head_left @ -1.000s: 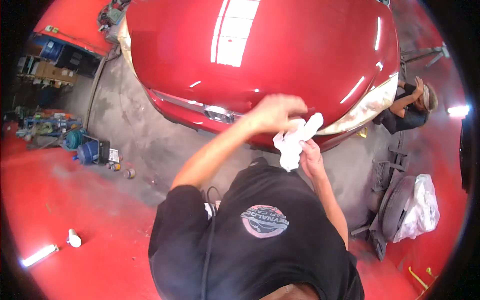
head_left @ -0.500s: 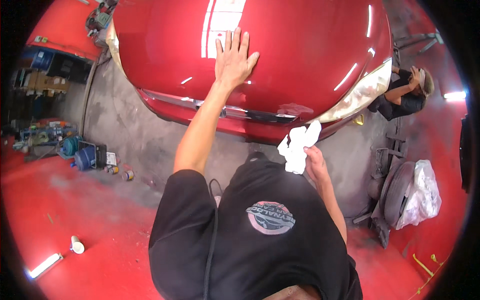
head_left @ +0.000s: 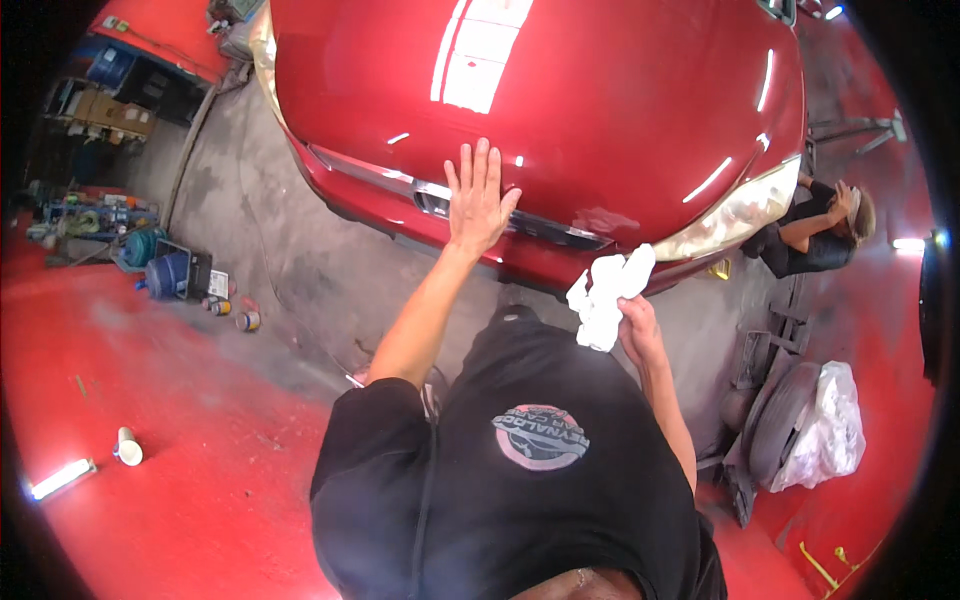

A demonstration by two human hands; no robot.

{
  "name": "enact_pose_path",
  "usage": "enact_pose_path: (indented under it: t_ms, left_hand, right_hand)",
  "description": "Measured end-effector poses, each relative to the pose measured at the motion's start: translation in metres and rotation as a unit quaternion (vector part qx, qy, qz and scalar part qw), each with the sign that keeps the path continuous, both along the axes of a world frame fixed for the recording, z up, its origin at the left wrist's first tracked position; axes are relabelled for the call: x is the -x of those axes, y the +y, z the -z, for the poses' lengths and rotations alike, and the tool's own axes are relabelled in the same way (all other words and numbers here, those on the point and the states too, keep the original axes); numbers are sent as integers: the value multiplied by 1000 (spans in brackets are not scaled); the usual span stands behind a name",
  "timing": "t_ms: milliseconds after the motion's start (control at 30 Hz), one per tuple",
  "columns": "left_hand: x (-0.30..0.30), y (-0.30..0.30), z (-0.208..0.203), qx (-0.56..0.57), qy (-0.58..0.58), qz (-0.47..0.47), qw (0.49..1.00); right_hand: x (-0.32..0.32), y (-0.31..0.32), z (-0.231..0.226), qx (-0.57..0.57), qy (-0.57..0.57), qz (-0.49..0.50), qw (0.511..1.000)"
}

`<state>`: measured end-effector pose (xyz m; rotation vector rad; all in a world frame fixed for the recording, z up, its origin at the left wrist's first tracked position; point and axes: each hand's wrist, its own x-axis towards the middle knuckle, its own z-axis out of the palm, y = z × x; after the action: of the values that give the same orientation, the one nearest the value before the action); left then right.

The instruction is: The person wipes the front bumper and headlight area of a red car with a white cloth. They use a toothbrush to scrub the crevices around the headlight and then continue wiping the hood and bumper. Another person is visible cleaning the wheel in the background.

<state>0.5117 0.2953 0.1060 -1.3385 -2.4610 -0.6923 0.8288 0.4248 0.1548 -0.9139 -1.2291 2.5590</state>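
Note:
A glossy red car hood (head_left: 620, 110) fills the upper middle, with a chrome-trimmed grille (head_left: 540, 228) along its front edge. My left hand (head_left: 480, 203) lies at the hood's front edge over the grille, its fingers stretched out and holding nothing. Low on the right, my right hand (head_left: 640, 328) grips a crumpled white cloth (head_left: 606, 295), which hangs in front of the bumper. The cloth hides some of the fingers. Beyond it is the car's yellowed headlight (head_left: 735, 215), on the right side of the front.
Another person (head_left: 815, 232) crouches beside the car at the right. A tire (head_left: 783, 425) with a clear plastic bag (head_left: 826, 425) stands nearer. On the left are a blue water jug (head_left: 166, 275), several cans and a cluttered shelf (head_left: 110, 110). A white cup (head_left: 127, 447) lies near a tube light (head_left: 62, 480).
My left hand has slid back toward me, from the hood's middle to its front edge. The right hand still holds the cloth in about the same place. The view has shifted slightly.

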Motion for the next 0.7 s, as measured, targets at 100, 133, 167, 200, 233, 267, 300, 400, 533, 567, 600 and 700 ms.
enact_pose_path:
  t_ms: [100, 133, 167, 200, 233, 267, 300, 400, 533, 567, 600, 700]
  left_hand:
    - [29, 1, -20, 21, 38, 4, 999]
    - [45, 4, -32, 30, 49, 3, 998]
    - [69, 9, -44, 33, 70, -22, 997]
    - [93, 14, -54, 14, 62, -35, 997]
    - [113, 18, -68, 23, 65, -43, 997]
    - [132, 20, -77, 35, 70, -51, 996]
    - [158, 25, -75, 25, 63, -77, 995]
    - [225, 13, -73, 9, 18, -161, 987]
    - [222, -18, -55, -34, -1, -201, 979]
    - [215, -23, -50, -46, 1, -209, 977]
    - [207, -29, -43, -68, -14, -220, 973]
    - [183, -49, -22, -122, -39, -233, 964]
  right_hand:
    - [4, 2, -8, -13, 7, 2, 1000]
    - [2, 1, -11, -19, 8, 11, 1000]
    - [1, -4, -13, -22, 7, 16, 1000]
    - [3, -6, -13, -22, 5, 21, 1000]
    - [5, -8, -13, -24, 1, 26, 999]
    - [7, -10, -13, -23, -1, 29, 999]
    - [8, -12, -19, -29, 1, 21, 999]
    - [15, -20, -21, -43, -25, 23, 998]
    - [16, -21, -17, -37, -38, 9, 999]
    - [17, -21, -18, -40, -40, 10, 998]
    - [18, -19, -19, -42, -42, 11, 998]
    - [24, -20, -26, -48, -33, 14, 998]
